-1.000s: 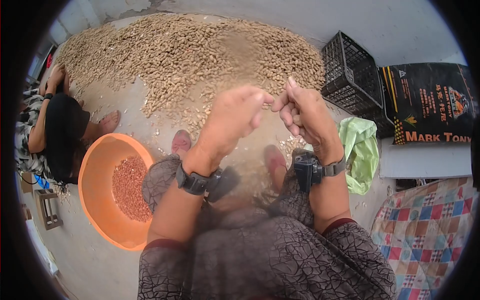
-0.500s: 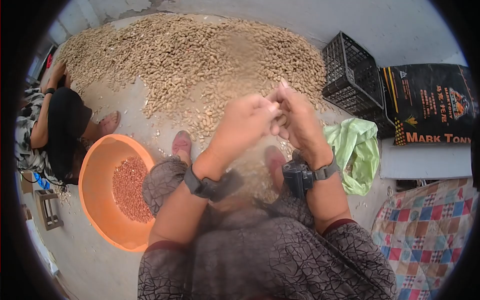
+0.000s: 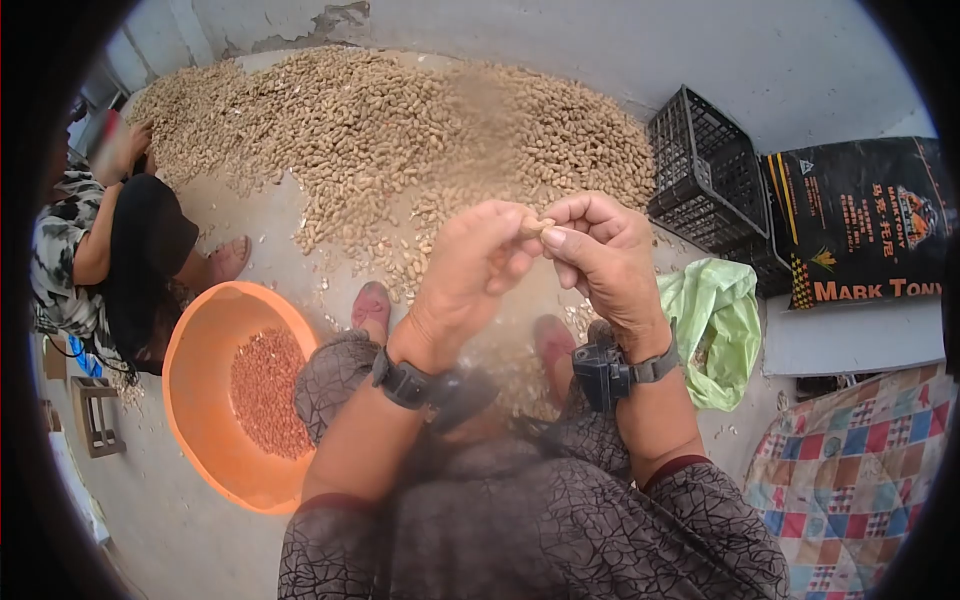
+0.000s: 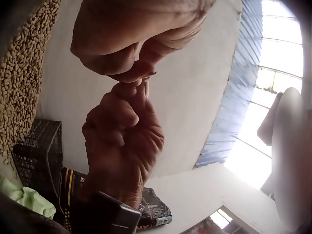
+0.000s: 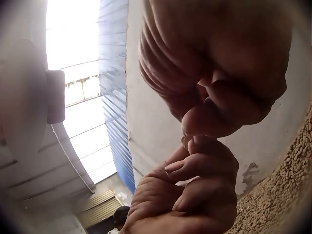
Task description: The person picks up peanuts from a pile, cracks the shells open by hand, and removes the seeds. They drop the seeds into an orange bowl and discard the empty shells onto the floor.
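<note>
In the head view a small tan peanut [image 3: 537,226] shows between the fingertips of both hands, held up in front of the body. My left hand [image 3: 473,262] pinches it from the left. From the right, the thumb and forefinger of my right hand [image 3: 610,255] pinch it too. Both wrist views show the fingertips meeting, the left hand [image 4: 131,34] above the right hand [image 4: 124,131] in the left wrist view; the fingers there mostly hide the peanut. Beyond the hands, a wide heap of unshelled peanuts [image 3: 370,140] lies on the floor.
An orange basin [image 3: 205,440] with red peanut kernels [image 3: 268,390] stands by my left knee. To the right are a green plastic bag [image 3: 725,340], a black crate [image 3: 705,170], a black sack [image 3: 860,220] and a checked quilt [image 3: 850,470]. Another person [image 3: 140,230] sits at the left.
My hands were close together, with the fingers overlapping half a second ago; now the fingertips meet around a visible peanut. The head view has tilted slightly up, and the other person's hands have moved.
</note>
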{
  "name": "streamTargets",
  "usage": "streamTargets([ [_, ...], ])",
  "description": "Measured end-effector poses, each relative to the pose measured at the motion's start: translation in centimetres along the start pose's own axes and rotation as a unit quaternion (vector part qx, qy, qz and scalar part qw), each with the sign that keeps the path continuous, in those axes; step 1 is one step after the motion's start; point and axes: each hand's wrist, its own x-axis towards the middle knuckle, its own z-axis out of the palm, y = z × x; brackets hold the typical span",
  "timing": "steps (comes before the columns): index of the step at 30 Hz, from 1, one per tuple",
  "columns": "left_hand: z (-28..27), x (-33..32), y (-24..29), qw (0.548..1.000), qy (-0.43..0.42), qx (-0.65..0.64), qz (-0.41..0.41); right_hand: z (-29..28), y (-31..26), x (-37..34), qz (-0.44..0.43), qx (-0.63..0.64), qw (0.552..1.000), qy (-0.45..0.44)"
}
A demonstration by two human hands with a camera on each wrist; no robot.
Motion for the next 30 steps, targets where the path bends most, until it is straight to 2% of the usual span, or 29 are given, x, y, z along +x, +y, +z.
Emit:
streamTargets([
  [5, 1.1, -0.8, 0.5, 0.996, 0.003, 0.079, 0.031, 0.3, -0.1, -0.5, -0.065, -0.056, 0.996, 0.021],
  [7, 1.4, -1.1, 0.6, 0.994, 0.003, 0.097, 0.042, 0.0, -0.2, -0.7, -0.064, -0.054, 0.996, 0.024],
  [12, 1.4, -1.5, 0.3, 0.988, -0.043, 0.130, 0.067, 0.1, -0.3, -1.3, -0.071, -0.045, 0.996, 0.030],
  [13, 1.5, -1.6, 0.5, 0.988, -0.045, 0.134, 0.070, 0.2, 0.0, -1.3, -0.096, -0.055, 0.993, 0.030],
  [15, 1.5, -2.1, 0.9, 0.991, -0.100, 0.087, 0.034, 0.4, -0.2, -1.6, -0.127, -0.064, 0.989, 0.029],
  [18, 2.5, -2.8, 0.6, 0.988, -0.128, 0.060, 0.062, 0.5, -1.1, -2.1, -0.153, -0.097, 0.983, 0.025],
  [20, 3.7, -3.7, 0.5, 0.988, -0.104, 0.088, 0.070, 0.1, -1.4, -2.2, -0.081, -0.071, 0.993, -0.044],
  [21, 4.1, -4.2, 0.4, 0.988, -0.078, 0.110, 0.073, 0.1, -1.4, -2.3, -0.086, -0.071, 0.993, -0.043],
  [23, 4.4, -5.1, 0.1, 0.984, -0.084, 0.134, 0.083, 0.3, -1.1, -2.7, -0.055, -0.011, 0.994, -0.095],
  [26, 3.6, -6.1, -0.7, 0.975, -0.085, 0.177, 0.100, 0.6, -1.3, -3.8, -0.021, -0.015, 0.991, -0.134],
  [30, 3.8, -7.1, -0.8, 0.967, -0.099, 0.196, 0.130, 1.1, -1.1, -4.6, -0.019, 0.017, 0.987, -0.161],
])
